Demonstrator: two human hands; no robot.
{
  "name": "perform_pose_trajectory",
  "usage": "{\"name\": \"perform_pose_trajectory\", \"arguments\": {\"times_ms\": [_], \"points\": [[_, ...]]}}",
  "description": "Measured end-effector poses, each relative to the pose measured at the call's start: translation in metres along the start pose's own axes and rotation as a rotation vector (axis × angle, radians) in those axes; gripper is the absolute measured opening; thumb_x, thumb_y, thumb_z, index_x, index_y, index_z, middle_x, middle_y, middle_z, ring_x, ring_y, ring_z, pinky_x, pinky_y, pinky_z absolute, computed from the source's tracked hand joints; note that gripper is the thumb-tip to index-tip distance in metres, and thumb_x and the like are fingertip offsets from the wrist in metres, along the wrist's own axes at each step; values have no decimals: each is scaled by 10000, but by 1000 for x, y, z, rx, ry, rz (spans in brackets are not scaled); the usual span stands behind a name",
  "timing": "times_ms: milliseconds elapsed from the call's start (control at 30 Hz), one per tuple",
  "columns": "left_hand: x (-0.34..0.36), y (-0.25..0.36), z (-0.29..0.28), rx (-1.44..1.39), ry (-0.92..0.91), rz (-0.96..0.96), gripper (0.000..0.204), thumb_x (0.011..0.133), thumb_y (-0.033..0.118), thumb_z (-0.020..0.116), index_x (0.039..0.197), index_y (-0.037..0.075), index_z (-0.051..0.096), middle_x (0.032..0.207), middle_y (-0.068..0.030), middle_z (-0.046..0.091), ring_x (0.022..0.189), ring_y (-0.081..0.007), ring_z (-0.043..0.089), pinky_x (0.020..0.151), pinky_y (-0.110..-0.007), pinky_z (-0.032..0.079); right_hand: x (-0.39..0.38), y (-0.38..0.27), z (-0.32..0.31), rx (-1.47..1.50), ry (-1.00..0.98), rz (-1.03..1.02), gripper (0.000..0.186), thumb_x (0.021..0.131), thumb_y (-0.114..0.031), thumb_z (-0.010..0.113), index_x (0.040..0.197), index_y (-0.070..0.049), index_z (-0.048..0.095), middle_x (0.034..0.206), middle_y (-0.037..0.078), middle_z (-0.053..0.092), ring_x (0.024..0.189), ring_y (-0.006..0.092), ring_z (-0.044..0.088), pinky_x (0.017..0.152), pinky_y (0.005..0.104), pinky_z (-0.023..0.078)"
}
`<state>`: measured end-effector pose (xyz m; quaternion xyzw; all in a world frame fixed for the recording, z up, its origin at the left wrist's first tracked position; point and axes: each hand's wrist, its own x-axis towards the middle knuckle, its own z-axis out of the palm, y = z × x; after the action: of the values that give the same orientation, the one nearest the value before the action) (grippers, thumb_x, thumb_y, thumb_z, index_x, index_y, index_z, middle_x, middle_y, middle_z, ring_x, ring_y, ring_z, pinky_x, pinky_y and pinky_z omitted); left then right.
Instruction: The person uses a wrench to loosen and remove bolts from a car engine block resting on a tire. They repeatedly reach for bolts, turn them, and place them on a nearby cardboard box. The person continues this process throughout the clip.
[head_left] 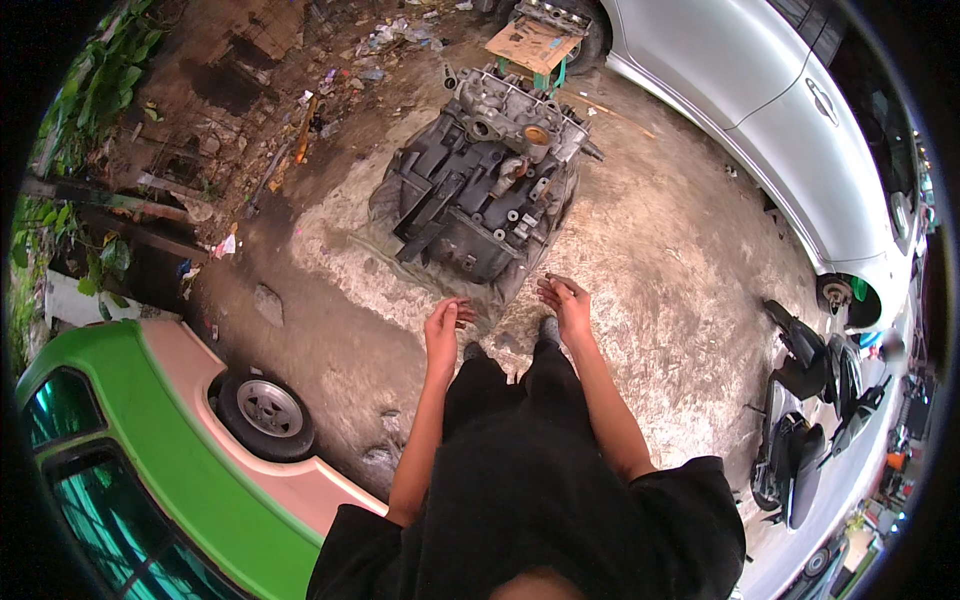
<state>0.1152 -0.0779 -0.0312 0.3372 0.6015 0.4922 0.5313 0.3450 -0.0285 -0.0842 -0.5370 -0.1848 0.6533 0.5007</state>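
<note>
My left hand (pixel 447 326) hovers in front of my body with its fingers loosely spread and nothing visible in them. To its right my right hand (pixel 567 303) is raised too, fingers bent but apart, and it also looks bare. Just beyond both hands a car engine (pixel 535 140) with a grey metal upper part stands on the ground. Black engine parts (pixel 465 235) lie against its near side. A dark, dirty sheet (pixel 385 205) is spread under them. Neither hand touches the engine or the parts.
A silver car (pixel 720 90) stands at the right, with motorcycles (pixel 800 420) nearer. A green and pink car (pixel 180 400) fills the lower left. Behind the engine is a small table (pixel 533 45) with a wooden top. Litter (pixel 385 40) covers ground at the far left.
</note>
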Motion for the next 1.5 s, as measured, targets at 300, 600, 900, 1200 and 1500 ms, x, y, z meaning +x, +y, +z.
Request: {"name": "perform_pose_trajectory", "arguments": {"times_ms": [300, 600, 900, 1200, 1500], "points": [[12, 3, -18, 57, -202, 8, 294, 990, 227, 438, 1079, 14, 620, 886, -72, 673, 805, -139, 625, 720, -282, 462, -31, 29, 13, 113, -27, 98, 167, 921, -100, 519, 1048, 9, 530, 1056, 190, 665, 865, 229, 637, 775, 342, 522], [41, 3, -6, 107, -232, 17, 270, 986, 204, 438, 1080, 46, 635, 900, -55, 675, 806, -121, 614, 723, -268, 453, 13, 35, 9, -340, -32, 220, 172, 889, -156, 495, 983, -17, 532, 800, 87, 614, 590, 126, 479, 506, 285, 411], [57, -21, 28, 40, -302, -17, 262, 983, 174, 458, 1097, 5, 623, 910, -73, 668, 843, -152, 617, 768, -293, 472, 63, 62, -7, -735, 42, 100, 315, 849, -283, 554, 1112, -134, 643, 790, 94, 612, 704, 203, 565, 623, 333, 455], [86, -7, 23, 56, -319, -2, 222, 976, 116, 448, 1076, 5, 613, 903, -81, 657, 810, -138, 616, 724, -280, 476, 78, 69, 7, -650, 125, -2, 251, 857, -218, 577, 1065, -109, 667, 594, -15, 459, 469, 84, 396, 421, 277, 339], [136, 7, 24, 571, -497, 198, 200, 873, 65, 567, 1061, 12, 610, 983, -115, 650, 925, -254, 631, 818, -353, 485, 59, 57, 32, -1045, 332, -140, 293, 866, -399, 604, 1060, -193, 679, 766, 171, 676, 785, 342, 668, 686, 436, 506]]}}
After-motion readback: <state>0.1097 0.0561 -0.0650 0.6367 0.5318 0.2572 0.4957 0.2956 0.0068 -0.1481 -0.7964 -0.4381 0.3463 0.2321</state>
